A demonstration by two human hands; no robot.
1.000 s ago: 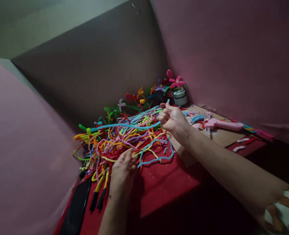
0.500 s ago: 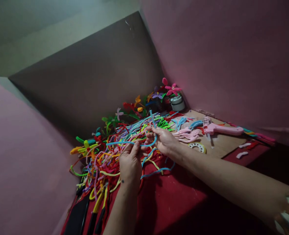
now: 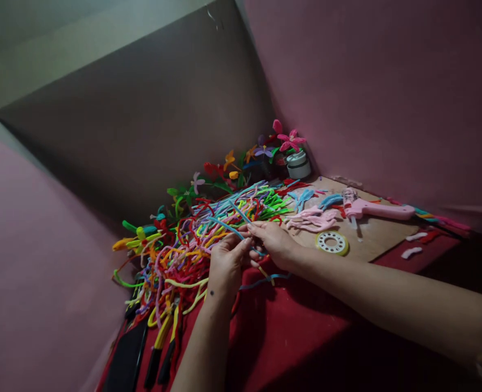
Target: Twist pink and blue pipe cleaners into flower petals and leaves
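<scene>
A light blue pipe cleaner (image 3: pixel 223 224) is pinched in both hands, bent so that its two ends point away from me. My left hand (image 3: pixel 227 264) grips it between thumb and fingers, and my right hand (image 3: pixel 272 243) is closed on it close by, the fingertips nearly meeting. The bend itself is partly covered by my fingers. Beyond and to the left of my hands spreads a tangled heap of colourful pipe cleaners (image 3: pixel 184 261). Another blue pipe cleaner (image 3: pixel 257 283) lies below my hands on the red tabletop (image 3: pixel 282 321).
To the right, a pink glue gun (image 3: pixel 383 211) rests on a brown board (image 3: pixel 371 245) beside a yellow-rimmed tape roll (image 3: pixel 332 243) and bent pink pieces (image 3: pixel 312 219). Pipe-cleaner flowers (image 3: pixel 291 140) and a white jar (image 3: pixel 298 164) stand at the back. Yellow-and-black-handled pliers (image 3: pixel 159 348) lie front left.
My hands have come closer together, and the blue pipe cleaner has gone from a wide curve to a tighter bend with its ends nearer each other. The view has shifted slightly.
</scene>
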